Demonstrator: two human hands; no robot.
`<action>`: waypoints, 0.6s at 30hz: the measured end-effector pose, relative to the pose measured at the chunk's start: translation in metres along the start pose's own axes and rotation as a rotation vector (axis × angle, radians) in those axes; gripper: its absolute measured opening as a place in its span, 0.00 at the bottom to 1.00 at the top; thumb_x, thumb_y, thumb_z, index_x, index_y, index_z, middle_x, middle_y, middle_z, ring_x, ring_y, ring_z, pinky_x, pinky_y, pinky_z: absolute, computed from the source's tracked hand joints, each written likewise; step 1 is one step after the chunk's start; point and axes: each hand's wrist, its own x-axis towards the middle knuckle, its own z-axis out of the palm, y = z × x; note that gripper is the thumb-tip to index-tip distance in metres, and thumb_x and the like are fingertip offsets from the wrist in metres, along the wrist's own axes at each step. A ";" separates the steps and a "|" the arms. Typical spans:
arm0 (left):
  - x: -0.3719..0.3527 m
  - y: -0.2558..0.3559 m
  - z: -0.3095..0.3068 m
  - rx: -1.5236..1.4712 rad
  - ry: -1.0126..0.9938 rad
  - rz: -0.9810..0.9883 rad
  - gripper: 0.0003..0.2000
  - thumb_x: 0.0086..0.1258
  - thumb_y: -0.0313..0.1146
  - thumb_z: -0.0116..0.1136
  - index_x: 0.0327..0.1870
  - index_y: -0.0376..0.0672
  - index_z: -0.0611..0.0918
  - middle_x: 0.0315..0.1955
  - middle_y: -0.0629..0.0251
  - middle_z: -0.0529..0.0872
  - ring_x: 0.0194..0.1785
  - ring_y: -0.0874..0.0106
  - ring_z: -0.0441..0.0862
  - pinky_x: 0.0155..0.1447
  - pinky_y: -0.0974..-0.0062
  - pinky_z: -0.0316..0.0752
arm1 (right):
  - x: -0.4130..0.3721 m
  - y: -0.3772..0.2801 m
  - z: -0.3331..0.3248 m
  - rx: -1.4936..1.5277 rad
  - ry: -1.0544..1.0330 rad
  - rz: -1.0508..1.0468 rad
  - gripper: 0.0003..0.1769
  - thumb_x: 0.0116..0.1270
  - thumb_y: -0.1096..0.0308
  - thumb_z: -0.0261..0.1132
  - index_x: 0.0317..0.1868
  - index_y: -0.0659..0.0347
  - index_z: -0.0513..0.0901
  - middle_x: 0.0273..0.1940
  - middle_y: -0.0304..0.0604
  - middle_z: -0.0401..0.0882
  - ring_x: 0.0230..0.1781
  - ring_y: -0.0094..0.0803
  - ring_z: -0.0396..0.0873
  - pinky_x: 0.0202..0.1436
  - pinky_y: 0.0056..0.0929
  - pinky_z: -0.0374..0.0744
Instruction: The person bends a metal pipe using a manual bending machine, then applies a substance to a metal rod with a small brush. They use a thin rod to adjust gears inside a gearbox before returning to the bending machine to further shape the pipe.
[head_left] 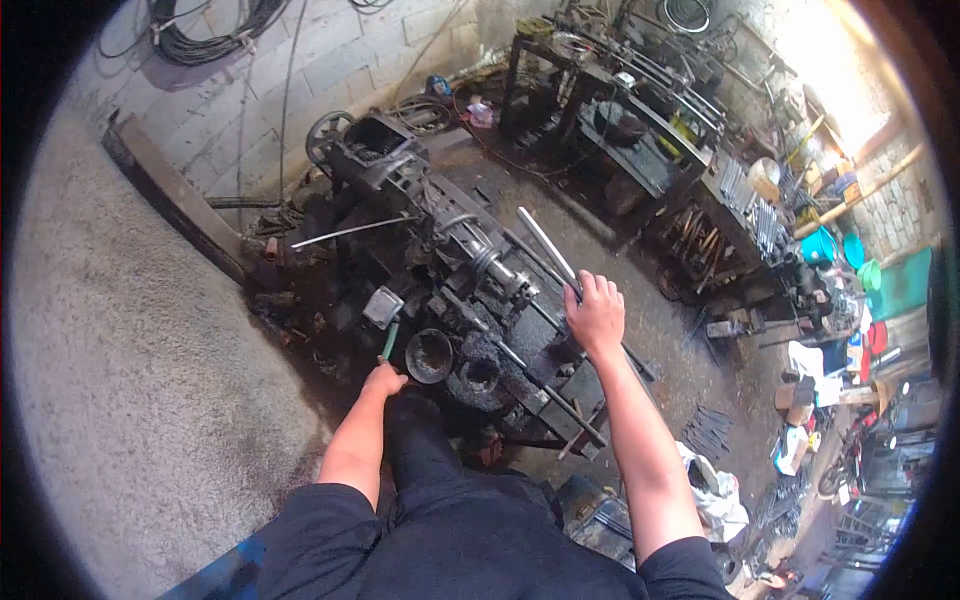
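Observation:
In the head view, my left hand (pixel 383 379) is closed round the green handle of a hammer (pixel 383 308), whose blocky grey head points up and away from me. My right hand (pixel 597 312) is wrapped over the near end of a pale metal bar (pixel 545 243), which slants away to the upper left. Between my hands stands a dark, greasy lathe-like machine (pixel 470 240) with a round spindle part and long rods. A round metal dish (pixel 429 356) sits on its near side, close to my left hand. My right palm and the bar's gripped end are hidden.
A thin light rod (pixel 355 232) sticks out left of the machine. A heavy steel beam (pixel 180 195) leans along the left wall. Workbenches (pixel 640 150) loaded with metal parts stand at the back right. Several dark metal pieces (pixel 708 430) and a white sack (pixel 715 495) lie on the right floor.

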 end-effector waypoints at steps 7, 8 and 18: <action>-0.028 0.046 -0.092 -0.611 0.570 0.535 0.23 0.68 0.38 0.63 0.57 0.30 0.79 0.35 0.54 0.89 0.38 0.69 0.87 0.43 0.69 0.79 | 0.005 -0.144 0.030 0.500 -0.077 -0.336 0.24 0.61 0.60 0.67 0.57 0.59 0.79 0.54 0.51 0.79 0.56 0.51 0.75 0.59 0.47 0.74; -0.015 0.046 -0.102 -0.729 0.656 0.581 0.24 0.69 0.36 0.62 0.62 0.30 0.76 0.34 0.55 0.89 0.37 0.72 0.86 0.42 0.71 0.79 | 0.009 -0.172 0.045 0.621 -0.147 -0.291 0.23 0.63 0.59 0.66 0.56 0.62 0.80 0.54 0.54 0.79 0.57 0.52 0.75 0.62 0.46 0.74; 0.020 0.070 -0.256 -0.492 0.836 1.232 0.16 0.59 0.33 0.70 0.49 0.47 0.86 0.51 0.59 0.79 0.51 0.60 0.79 0.56 0.63 0.73 | 0.091 -0.374 0.119 2.142 -0.506 1.144 0.18 0.80 0.56 0.46 0.47 0.58 0.78 0.44 0.41 0.82 0.51 0.38 0.79 0.61 0.40 0.75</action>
